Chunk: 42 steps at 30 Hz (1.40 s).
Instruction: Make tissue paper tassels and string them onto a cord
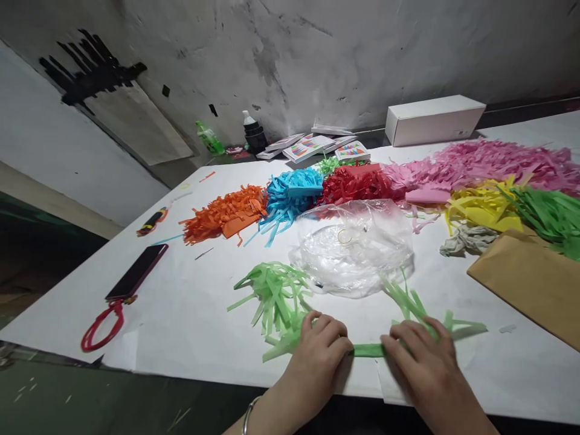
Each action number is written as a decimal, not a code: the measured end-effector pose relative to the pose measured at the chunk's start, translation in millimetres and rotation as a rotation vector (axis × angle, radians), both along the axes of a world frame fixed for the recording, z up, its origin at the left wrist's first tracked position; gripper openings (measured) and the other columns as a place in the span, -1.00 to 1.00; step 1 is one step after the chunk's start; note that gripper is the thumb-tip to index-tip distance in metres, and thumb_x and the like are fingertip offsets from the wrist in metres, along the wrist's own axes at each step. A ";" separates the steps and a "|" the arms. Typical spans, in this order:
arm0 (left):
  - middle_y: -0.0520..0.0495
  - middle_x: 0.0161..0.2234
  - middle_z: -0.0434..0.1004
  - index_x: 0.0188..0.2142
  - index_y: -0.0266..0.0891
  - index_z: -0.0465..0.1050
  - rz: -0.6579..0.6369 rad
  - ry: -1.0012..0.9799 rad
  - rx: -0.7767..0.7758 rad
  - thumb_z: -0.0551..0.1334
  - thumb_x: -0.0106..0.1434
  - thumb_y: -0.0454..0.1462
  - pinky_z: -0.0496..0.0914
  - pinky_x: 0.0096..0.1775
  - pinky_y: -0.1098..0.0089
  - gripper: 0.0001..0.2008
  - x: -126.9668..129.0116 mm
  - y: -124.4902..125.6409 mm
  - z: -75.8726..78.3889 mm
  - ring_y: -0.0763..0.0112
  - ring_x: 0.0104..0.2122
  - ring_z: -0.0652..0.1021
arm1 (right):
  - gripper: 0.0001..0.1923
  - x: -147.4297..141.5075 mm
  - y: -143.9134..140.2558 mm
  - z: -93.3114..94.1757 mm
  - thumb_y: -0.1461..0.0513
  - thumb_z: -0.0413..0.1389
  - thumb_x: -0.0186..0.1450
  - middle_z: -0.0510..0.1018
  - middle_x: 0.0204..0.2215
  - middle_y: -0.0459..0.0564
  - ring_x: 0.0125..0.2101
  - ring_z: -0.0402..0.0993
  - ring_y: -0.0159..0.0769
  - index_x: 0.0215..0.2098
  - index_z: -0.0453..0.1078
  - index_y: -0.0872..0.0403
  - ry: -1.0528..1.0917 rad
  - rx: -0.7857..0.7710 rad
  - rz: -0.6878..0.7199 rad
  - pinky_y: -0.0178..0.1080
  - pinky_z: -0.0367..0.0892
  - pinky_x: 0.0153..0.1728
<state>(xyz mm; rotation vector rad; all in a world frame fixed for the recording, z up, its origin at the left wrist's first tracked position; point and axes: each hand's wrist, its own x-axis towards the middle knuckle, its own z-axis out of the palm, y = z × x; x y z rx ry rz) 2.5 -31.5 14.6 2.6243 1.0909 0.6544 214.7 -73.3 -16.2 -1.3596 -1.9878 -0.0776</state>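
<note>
- Presently the left hand (322, 344) and right hand (419, 356) each pinch an end of the green paper strip (368, 350) on the tabletop (194, 338).
- Its long axis runs straight between them, left to right.
- Loose green fringe (276, 296) lies just beyond the left hand.

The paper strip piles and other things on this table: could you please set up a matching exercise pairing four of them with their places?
Things:
1. orange strip pile
2. phone
3. white box
4. brown envelope

Places:
A. far edge, by the wall
B. right edge
C. left of the blue strip pile
D. near left, beside a red cord

Pairs: 1-C, 2-D, 3-A, 4-B
</note>
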 end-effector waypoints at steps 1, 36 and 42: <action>-0.03 -0.31 0.51 -0.29 -0.18 0.43 -0.033 0.001 0.008 0.10 0.34 -0.45 0.20 0.00 0.07 -0.81 0.2 0.4 -0.8 0.28 -0.26 0.45 | -0.74 -3.6 -0.2 -0.2 0.36 -0.07 0.45 0.56 -0.28 -0.05 -0.15 0.46 -0.22 -0.17 0.45 0.03 0.015 0.015 0.054 0.02 0.03 0.15; -0.02 -0.37 0.45 -0.39 -0.24 0.35 -0.162 0.318 0.165 0.26 0.26 -0.41 0.24 -0.12 0.15 -0.87 17.1 -2.4 0.0 0.29 -0.33 0.40 | -0.66 -8.5 3.2 -5.8 0.37 -0.17 0.46 0.55 -0.32 -0.02 -0.20 0.43 -0.23 -0.14 0.45 0.07 -0.023 0.065 0.187 -0.06 0.11 0.11; -0.08 -0.37 0.49 -0.43 -0.28 0.44 -0.085 0.207 -0.068 0.26 0.20 -0.43 0.34 -0.28 0.33 -0.91 22.4 11.6 -9.8 0.32 -0.36 0.45 | -0.55 -13.8 18.6 -4.7 0.40 -0.24 0.45 0.48 -0.51 -0.07 -0.43 0.40 -0.29 -0.39 0.42 0.06 -0.163 0.219 0.189 -0.11 0.22 -0.06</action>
